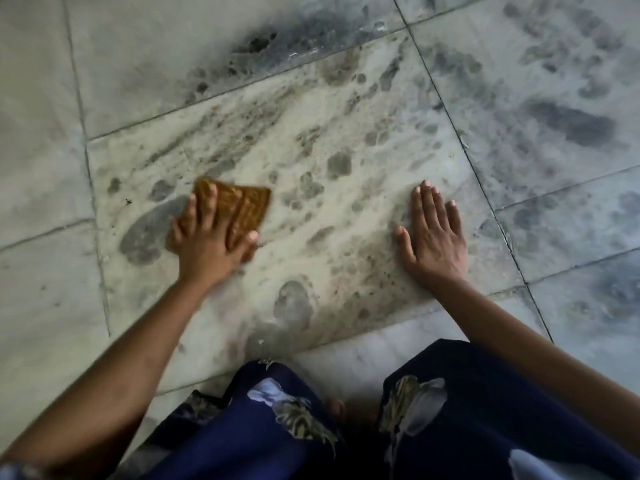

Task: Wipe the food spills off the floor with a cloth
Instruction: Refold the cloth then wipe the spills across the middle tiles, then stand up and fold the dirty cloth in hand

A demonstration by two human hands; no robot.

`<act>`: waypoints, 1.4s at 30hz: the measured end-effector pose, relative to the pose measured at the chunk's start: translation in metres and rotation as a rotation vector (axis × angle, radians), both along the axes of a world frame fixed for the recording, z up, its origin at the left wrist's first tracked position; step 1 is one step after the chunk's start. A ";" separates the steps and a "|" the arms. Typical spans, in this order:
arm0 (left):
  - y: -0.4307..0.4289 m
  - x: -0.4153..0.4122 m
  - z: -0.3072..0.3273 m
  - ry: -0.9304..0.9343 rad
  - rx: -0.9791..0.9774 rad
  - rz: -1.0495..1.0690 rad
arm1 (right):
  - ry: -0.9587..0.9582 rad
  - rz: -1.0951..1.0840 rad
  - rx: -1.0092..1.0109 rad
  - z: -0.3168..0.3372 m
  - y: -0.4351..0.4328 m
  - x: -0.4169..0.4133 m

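A folded brown patterned cloth lies flat on the marble floor tile at centre left. My left hand presses down on it with fingers spread over its near half. My right hand rests flat on the same tile to the right, palm down, fingers apart, holding nothing. Dark smears and blotches streak the tile beyond and between the hands. A wet-looking grey patch sits just left of the cloth.
Heavier dark stains cover the tiles at the far right and a black patch lies at the top. My knees in dark blue floral fabric fill the bottom edge. Paler tiles lie to the left.
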State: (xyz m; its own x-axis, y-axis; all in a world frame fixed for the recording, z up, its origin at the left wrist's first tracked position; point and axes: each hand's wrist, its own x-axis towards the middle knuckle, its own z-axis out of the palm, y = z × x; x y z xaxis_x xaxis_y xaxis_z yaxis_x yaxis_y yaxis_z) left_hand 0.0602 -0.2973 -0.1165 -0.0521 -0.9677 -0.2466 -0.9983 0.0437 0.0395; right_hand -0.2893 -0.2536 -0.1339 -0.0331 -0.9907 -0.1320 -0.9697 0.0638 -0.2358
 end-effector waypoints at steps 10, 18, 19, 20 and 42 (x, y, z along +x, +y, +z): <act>-0.029 -0.059 0.001 0.057 -0.089 -0.129 | -0.005 0.006 0.010 0.001 0.000 -0.001; 0.100 -0.086 -0.004 0.250 -0.162 -0.331 | -0.023 0.011 0.029 0.003 0.003 0.000; 0.111 -0.092 -0.002 0.301 -0.160 -0.313 | -0.039 0.016 0.030 0.004 0.004 0.000; 0.119 -0.100 0.001 0.361 -0.171 -0.278 | -0.066 0.017 0.033 0.005 0.005 0.002; -0.063 -0.081 0.173 1.927 0.348 1.088 | -0.587 0.188 -0.134 0.152 -0.097 0.110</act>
State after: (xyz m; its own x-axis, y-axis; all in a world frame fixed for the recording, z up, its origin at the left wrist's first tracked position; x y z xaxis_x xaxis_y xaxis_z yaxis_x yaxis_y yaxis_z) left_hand -0.0205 -0.3607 0.0565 -0.0072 -0.7281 -0.6854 0.6045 -0.5492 0.5770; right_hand -0.1797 -0.3509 0.0176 0.1831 -0.9818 0.0504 -0.6678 -0.1618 -0.7265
